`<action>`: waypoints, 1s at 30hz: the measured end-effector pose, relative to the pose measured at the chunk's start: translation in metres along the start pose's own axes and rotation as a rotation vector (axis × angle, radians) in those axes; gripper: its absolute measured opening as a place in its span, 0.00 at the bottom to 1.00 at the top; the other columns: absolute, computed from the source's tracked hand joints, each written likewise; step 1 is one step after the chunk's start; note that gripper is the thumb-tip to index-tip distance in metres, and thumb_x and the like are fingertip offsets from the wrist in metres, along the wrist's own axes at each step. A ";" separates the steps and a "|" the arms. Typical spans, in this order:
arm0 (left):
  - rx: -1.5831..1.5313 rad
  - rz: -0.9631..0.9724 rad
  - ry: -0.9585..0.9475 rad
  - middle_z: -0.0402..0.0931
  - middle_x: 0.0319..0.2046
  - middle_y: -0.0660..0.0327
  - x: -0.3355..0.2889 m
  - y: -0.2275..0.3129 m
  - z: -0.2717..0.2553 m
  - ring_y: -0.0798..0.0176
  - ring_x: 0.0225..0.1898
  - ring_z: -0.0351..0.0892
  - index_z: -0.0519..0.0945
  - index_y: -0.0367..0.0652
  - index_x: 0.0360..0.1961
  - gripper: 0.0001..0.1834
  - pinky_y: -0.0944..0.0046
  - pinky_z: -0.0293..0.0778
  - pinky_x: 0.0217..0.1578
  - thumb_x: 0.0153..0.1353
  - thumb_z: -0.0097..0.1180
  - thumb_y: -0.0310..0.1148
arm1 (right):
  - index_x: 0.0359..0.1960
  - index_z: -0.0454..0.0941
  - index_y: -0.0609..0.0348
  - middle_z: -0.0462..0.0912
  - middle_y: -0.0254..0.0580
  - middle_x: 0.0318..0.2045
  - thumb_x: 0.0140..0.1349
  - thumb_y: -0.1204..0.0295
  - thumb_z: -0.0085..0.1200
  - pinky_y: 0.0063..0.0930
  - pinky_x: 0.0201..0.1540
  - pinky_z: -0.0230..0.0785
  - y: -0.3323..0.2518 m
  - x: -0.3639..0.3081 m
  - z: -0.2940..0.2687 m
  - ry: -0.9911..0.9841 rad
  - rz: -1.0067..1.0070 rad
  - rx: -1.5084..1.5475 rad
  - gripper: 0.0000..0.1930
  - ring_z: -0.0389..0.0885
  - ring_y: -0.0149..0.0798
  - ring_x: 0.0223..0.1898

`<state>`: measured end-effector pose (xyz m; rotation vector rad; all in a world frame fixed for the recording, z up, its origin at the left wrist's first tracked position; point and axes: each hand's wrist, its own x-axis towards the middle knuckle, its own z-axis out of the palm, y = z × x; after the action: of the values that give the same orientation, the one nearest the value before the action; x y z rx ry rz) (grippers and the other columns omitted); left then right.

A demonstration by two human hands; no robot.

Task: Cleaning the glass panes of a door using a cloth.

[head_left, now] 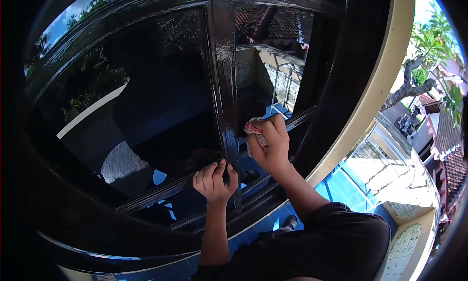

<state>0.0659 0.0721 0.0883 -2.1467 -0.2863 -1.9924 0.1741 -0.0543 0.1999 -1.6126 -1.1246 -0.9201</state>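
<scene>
My right hand [272, 144] is closed round a crumpled whitish cloth [254, 132] with a checked pattern and a red stripe. It holds the cloth up at the right-hand glass pane [251, 98], beside the glossy dark upright bar [224, 71] of the window frame. Lower and to the left, my left hand [214, 182] rests its bent, slightly spread fingertips by the dark crossbar [161, 193], close to where it meets the upright. Nothing shows in that hand. Part of the cloth is hidden behind my right fingers.
The large left pane [161, 105] reflects plants, sky and a wall. Blue floor tiles [263, 226] run below the frame. A cream wall edge [363, 120] borders it on the right. Beyond are a metal railing [363, 169], a tree branch [407, 90] and tiled roofs [456, 171].
</scene>
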 end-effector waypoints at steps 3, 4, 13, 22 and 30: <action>-0.015 -0.018 -0.002 0.79 0.43 0.65 0.000 0.002 -0.002 0.64 0.42 0.76 0.85 0.46 0.41 0.11 0.59 0.69 0.53 0.58 0.66 0.35 | 0.43 0.83 0.63 0.72 0.43 0.37 0.55 0.81 0.63 0.30 0.38 0.67 -0.007 0.025 -0.004 0.111 -0.025 0.017 0.13 0.71 0.42 0.35; -0.019 -0.021 -0.007 0.79 0.43 0.64 0.001 0.003 -0.003 0.64 0.42 0.76 0.85 0.46 0.41 0.11 0.59 0.69 0.53 0.58 0.66 0.35 | 0.43 0.83 0.63 0.72 0.43 0.37 0.55 0.81 0.63 0.30 0.38 0.67 -0.008 0.028 -0.004 0.127 -0.018 0.023 0.12 0.71 0.42 0.35; -0.097 -0.071 -0.064 0.78 0.46 0.61 0.001 0.005 -0.010 0.58 0.48 0.73 0.85 0.42 0.44 0.13 0.54 0.69 0.57 0.57 0.65 0.32 | 0.43 0.83 0.64 0.74 0.45 0.37 0.54 0.82 0.63 0.31 0.38 0.68 0.002 -0.030 0.011 0.057 -0.046 0.027 0.13 0.72 0.43 0.34; -0.105 -0.060 -0.078 0.79 0.46 0.61 0.003 0.005 -0.010 0.57 0.49 0.74 0.85 0.42 0.46 0.14 0.53 0.69 0.58 0.58 0.64 0.31 | 0.42 0.85 0.63 0.72 0.43 0.36 0.55 0.81 0.61 0.30 0.35 0.67 -0.020 0.133 -0.022 0.317 -0.216 -0.008 0.12 0.72 0.41 0.32; -0.072 -0.022 -0.147 0.78 0.47 0.60 0.002 0.004 -0.018 0.56 0.51 0.73 0.85 0.41 0.47 0.15 0.53 0.68 0.59 0.59 0.62 0.31 | 0.43 0.84 0.63 0.74 0.44 0.37 0.55 0.81 0.62 0.31 0.37 0.69 -0.026 0.175 -0.034 0.405 -0.315 -0.111 0.12 0.74 0.44 0.33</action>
<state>0.0498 0.0635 0.0920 -2.3493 -0.2649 -1.8875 0.1991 -0.0387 0.3780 -1.2716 -1.0669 -1.4634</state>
